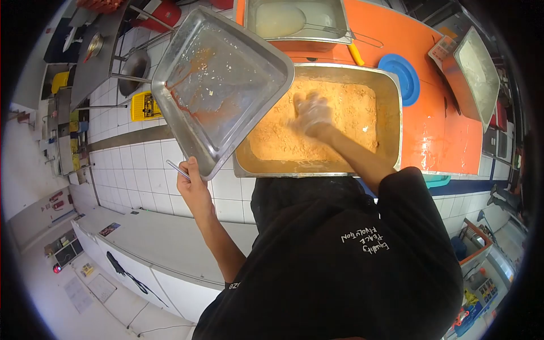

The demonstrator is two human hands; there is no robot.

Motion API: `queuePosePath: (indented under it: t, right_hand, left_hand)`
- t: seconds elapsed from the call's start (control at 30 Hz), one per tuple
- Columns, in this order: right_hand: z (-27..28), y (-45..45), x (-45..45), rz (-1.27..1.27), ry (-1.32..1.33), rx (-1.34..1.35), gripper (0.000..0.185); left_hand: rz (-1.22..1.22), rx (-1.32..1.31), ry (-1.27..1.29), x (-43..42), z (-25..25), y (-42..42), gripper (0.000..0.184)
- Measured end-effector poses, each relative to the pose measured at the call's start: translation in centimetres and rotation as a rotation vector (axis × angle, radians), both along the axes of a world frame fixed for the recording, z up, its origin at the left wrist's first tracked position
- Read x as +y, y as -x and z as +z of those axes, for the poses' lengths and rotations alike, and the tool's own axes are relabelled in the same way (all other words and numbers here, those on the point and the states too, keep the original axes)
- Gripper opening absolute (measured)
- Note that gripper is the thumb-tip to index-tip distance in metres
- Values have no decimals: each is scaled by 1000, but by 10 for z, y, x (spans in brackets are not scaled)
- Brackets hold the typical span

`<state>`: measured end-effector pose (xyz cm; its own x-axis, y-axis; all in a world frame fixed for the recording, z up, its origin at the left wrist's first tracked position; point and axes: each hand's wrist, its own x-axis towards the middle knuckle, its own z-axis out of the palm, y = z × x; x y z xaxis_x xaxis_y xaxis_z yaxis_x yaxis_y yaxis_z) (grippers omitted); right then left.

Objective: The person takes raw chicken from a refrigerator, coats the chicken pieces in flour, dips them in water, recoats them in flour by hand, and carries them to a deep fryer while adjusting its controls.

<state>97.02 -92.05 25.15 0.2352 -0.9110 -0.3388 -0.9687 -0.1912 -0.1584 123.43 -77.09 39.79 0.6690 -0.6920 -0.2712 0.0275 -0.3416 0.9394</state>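
Note:
My left hand point(194, 186) is closed on the near corner of a metal tray point(238, 96), which is tilted up beside a deep pan. Reddish streaks and pale crumbs mark the tray's inside. A thin metal handle point(177, 168) sticks out by my left hand; what it belongs to is hidden. My right hand point(313, 116), in a clear plastic glove, is over the orange-yellow crumbly coating point(351, 107) in the deep metal pan point(391, 127). Its fingers look spread, though motion blurs them, and I see nothing in them.
Behind the pan, a metal container of pale liquid point(280, 21) holds a wire strainer point(368, 38). A blue round lid or plate point(401, 79) lies on the orange table point(436, 141). Another metal container point(470, 79) stands right. A yellow basket point(145, 106) is lower left.

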Motion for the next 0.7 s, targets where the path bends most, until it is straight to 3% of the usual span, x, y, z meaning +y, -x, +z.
queuePosePath:
  t: [0.1, 0.2, 0.27, 0.3, 0.37, 0.43, 0.5, 0.53, 0.63, 0.7]
  right_hand:
    - [7, 2, 12, 98, 51, 114, 58]
    - [-35, 25, 4, 300, -115, 43, 64]
    - [-69, 45, -10, 141, -186, -415, 57]
    - [-67, 51, -16, 144, -184, -415, 57]
    - [-54, 59, -27, -17, -142, -677, 55]
    - [-21, 62, -35, 90, -155, -608, 58]
    - [31, 47, -25, 276, -177, -119, 57]
    - [25, 49, -9, 273, -175, -120, 57]
    - [-14, 53, 24, 398, 221, 54, 56]
    - [-33, 57, 22, 386, -11, -52, 58]
  left_hand:
    - [-10, -3, 1, -2, 2, 3, 31]
    - [-17, 16, 13, 2, 0, -1, 31]
    - [-32, 31, 21, 0, 0, -2, 31]
    - [-23, 27, 26, -1, 1, 1, 31]
    - [-6, 22, 31, -2, 0, 1, 31]
    - [-12, 6, 54, -2, 0, 2, 32]
    - [-9, -8, 31, -2, 1, 1, 32]
    - [-10, -23, 8, -2, 1, 2, 32]
    - [2, -22, 29, -6, 2, 5, 32]
    - [4, -23, 33, -6, 0, 3, 32]
